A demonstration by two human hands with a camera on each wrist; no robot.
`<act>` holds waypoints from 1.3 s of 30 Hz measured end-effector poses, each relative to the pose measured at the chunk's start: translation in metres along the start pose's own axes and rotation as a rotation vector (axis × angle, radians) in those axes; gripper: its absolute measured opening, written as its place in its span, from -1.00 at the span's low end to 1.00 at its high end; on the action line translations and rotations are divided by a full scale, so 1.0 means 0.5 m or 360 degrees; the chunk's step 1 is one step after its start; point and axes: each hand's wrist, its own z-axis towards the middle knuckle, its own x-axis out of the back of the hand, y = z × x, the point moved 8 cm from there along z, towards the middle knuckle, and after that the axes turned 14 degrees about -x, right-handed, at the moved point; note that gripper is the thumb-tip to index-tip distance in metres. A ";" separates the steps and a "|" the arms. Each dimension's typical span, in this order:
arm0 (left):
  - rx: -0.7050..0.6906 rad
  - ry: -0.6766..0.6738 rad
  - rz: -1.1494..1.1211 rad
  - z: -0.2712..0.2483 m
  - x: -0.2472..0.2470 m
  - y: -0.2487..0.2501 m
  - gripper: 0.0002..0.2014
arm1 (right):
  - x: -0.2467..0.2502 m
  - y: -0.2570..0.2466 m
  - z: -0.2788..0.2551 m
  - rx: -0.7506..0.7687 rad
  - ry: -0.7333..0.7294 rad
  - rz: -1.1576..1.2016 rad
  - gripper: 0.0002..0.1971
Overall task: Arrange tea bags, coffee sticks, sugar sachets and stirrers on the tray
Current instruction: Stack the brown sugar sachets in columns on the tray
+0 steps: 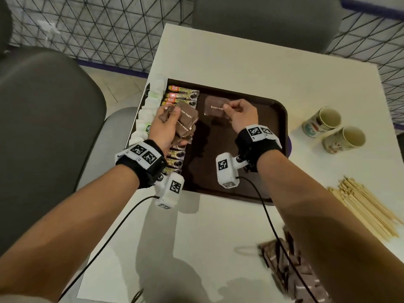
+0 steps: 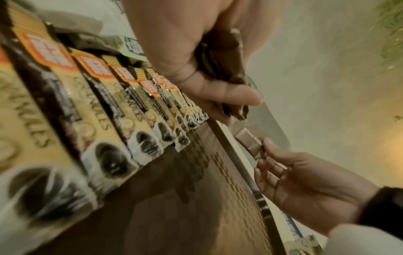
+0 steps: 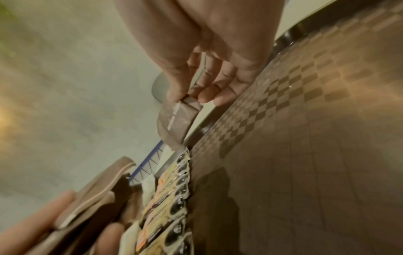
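Observation:
A dark brown tray [image 1: 277, 119] lies on the white table. Along its left side runs a column of coffee sticks [image 1: 184, 96], with white tea bags [image 1: 150, 106] outside them at the tray's left rim. My left hand [image 1: 166, 123] grips a bunch of brown sugar sachets [image 1: 185, 121] above the coffee sticks. My right hand [image 1: 238, 114] pinches one brown sugar sachet [image 1: 215, 107] by its right edge, held above the tray's far middle. The right wrist view shows thumb and fingers on that sachet [image 3: 179, 120]. The left wrist view shows the bunch [image 2: 226, 69] in my curled fingers.
Two paper cups [image 1: 334, 130] stand right of the tray. A pile of wooden stirrers [image 1: 367, 206] lies at the table's right edge. More brown sachets [image 1: 293, 274] sit near the front under my right forearm. Grey chairs stand at left and behind.

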 end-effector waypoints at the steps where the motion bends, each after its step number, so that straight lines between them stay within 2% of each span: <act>1: 0.0001 0.0003 0.0012 0.007 0.000 0.001 -0.88 | 0.000 -0.002 0.012 -0.0014 0.0017 -0.0038 -0.82; 3: 0.0005 -0.0005 0.0021 0.020 -0.004 0.006 -0.88 | 0.002 -0.011 0.035 -0.0016 0.0054 -0.0180 -0.94; 6: -0.0006 -0.0031 0.0011 0.039 -0.012 0.013 -0.89 | -0.008 -0.033 0.067 0.0043 0.0054 -0.0354 -0.94; 9: -0.0007 -0.0086 0.0024 0.056 -0.017 0.009 -0.93 | -0.030 -0.045 0.102 0.0061 0.0017 -0.0446 -0.85; 12: -0.0010 -0.0163 -0.0021 0.075 -0.027 -0.001 -0.90 | -0.045 -0.052 0.137 0.0055 0.0020 -0.0496 -0.87; 18: 0.0012 -0.0187 0.0041 0.095 -0.041 -0.002 -0.95 | -0.084 -0.045 0.180 0.0000 0.0009 -0.0416 -0.66; 26: 0.0006 -0.0248 -0.0024 0.100 -0.046 -0.008 -0.96 | -0.102 -0.055 0.196 -0.0003 -0.0002 -0.0427 -0.67; 39: 0.0001 -0.0235 -0.0045 0.105 -0.040 -0.016 -0.96 | -0.094 -0.050 0.199 -0.0003 0.0015 -0.0431 -0.68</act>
